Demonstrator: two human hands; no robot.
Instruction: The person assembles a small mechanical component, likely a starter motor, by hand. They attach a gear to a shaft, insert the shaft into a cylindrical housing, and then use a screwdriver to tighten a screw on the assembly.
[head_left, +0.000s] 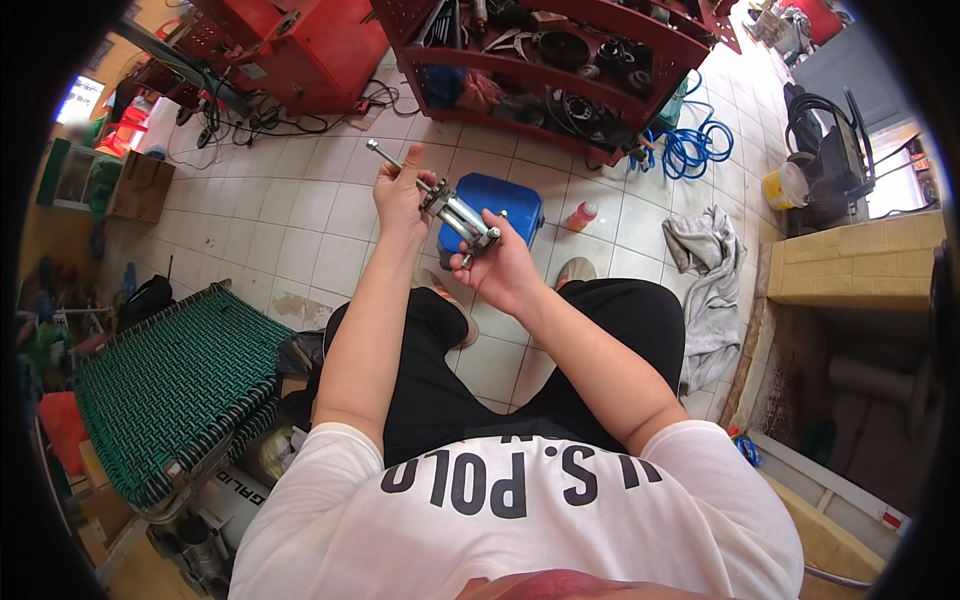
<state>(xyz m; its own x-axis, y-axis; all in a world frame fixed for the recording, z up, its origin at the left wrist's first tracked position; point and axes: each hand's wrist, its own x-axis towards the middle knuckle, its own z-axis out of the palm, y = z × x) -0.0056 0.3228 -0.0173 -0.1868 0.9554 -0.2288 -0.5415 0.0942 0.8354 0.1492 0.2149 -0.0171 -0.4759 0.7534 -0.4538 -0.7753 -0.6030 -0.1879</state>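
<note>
A silvery metal puller [460, 218], with a long screw rod and several arms, is held in both hands above the floor. My left hand [398, 203] is closed round its rod end, and the rod's bolt-like tip sticks out past the fingers at the upper left. My right hand [505, 268] is wrapped about the lower end of the arms, with the jaw tips showing between the fingers. Right behind the puller, on the tiles, is a blue plastic case [510, 195], partly covered by the hands. A small bottle of red liquid [581, 216] stands to its right.
Ahead is a red tool cart [500, 95] loaded with parts, beside a red machine [300, 60]. A coiled blue hose [700, 145] and a grey cloth [705, 270] lie on the floor at right. A green woven seat [180, 380] is at left, a yellowish ledge [850, 265] at right.
</note>
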